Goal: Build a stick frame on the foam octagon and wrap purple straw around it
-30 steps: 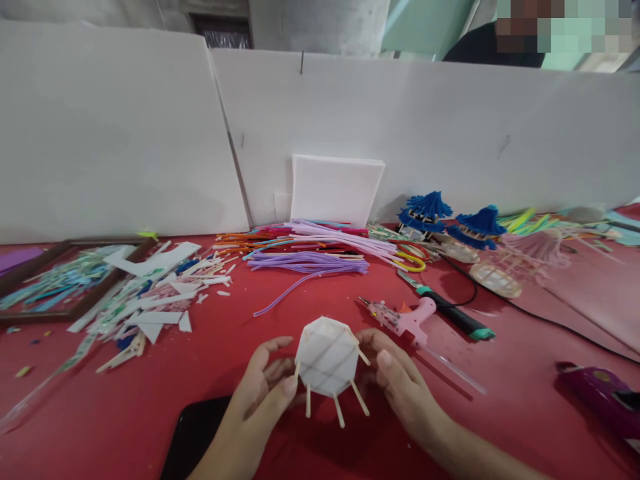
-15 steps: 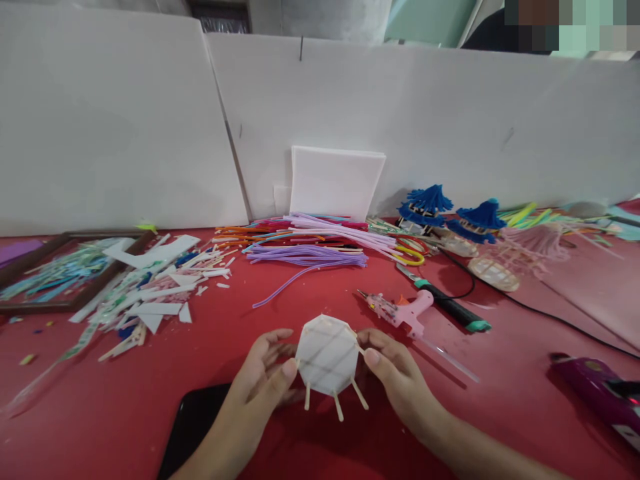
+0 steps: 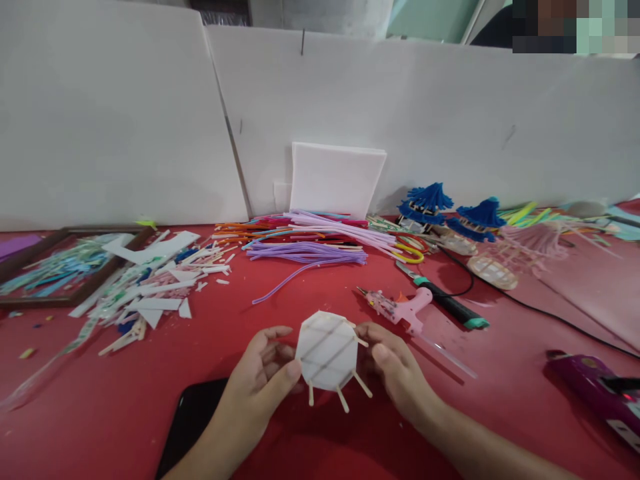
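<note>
A small white octagonal piece (image 3: 327, 353) is held tilted above the red table, with dark diagonal strips showing through it. Several short wooden sticks (image 3: 343, 400) project from its lower and right edges. The thumb of my left hand (image 3: 265, 377) presses its left edge, the fingers curling behind. On the other side, my right hand (image 3: 400, 370) has its thumb lifted clear of the piece. Its index fingertip is at the upper right edge; whether it touches is unclear, and other fingers are partly hidden.
A pink glue gun (image 3: 400, 308) and a black-and-green tool (image 3: 450, 303) lie right, with a purple device (image 3: 593, 393) beyond. Pipe cleaners (image 3: 307, 253) lie ahead, scraps (image 3: 160, 293) left. A dark phone-like slab (image 3: 193, 413) is by my left forearm. Blue-roofed models (image 3: 427, 203) stand at the back.
The octagonal piece has turned slightly, its lower sticks shifting right. My right thumb has come away from the stick on the right edge; my left hand keeps its grip.
</note>
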`<move>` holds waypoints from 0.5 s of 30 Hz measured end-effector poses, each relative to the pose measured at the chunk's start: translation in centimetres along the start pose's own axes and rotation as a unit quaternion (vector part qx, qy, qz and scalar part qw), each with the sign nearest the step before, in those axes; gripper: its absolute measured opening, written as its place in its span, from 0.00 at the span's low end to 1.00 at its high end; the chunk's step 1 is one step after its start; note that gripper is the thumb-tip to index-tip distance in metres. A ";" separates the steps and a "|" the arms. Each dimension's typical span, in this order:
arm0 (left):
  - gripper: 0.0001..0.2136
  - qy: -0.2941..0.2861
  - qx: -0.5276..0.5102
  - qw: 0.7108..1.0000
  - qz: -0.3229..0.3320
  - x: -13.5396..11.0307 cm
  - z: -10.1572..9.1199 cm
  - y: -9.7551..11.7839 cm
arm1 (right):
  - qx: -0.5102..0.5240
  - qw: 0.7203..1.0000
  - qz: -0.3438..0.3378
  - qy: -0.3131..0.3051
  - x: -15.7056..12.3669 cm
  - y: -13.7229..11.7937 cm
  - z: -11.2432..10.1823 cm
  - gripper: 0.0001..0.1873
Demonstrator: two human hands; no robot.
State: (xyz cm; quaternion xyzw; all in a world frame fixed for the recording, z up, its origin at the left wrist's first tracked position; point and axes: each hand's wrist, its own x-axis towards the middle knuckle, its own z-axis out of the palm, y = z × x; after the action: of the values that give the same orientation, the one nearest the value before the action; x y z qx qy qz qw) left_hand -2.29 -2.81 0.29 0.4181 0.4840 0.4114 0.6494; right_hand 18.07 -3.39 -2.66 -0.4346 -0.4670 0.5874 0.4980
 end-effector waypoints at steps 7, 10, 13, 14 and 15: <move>0.23 0.086 -0.060 0.994 0.043 -0.2 0.7 0.7 | -0.028 0.997 0.011 -0.074 -0.3 -0.2 -0.1 0.34; 0.24 0.073 -0.063 0.994 0.042 -0.1 0.7 0.7 | -0.022 0.996 -0.001 -0.082 -0.3 -0.4 0.3 0.30; 0.25 0.070 -0.064 0.995 0.044 -0.1 0.6 0.5 | -0.011 0.996 0.000 -0.084 -0.3 -0.6 0.4 0.28; 0.25 0.068 -0.064 0.995 0.045 -0.1 0.6 0.5 | -0.009 0.996 0.001 -0.085 -0.2 -0.6 0.4 0.27; 0.24 0.066 -0.062 0.995 0.046 -0.1 0.6 0.5 | -0.007 0.996 0.001 -0.084 -0.2 -0.7 0.4 0.27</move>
State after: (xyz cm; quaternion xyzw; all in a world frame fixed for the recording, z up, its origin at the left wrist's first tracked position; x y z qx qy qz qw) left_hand -1.79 -2.80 0.92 0.3705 0.4794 0.4972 0.6210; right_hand 17.84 -3.59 -1.94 -0.3873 -0.5107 0.6193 0.4536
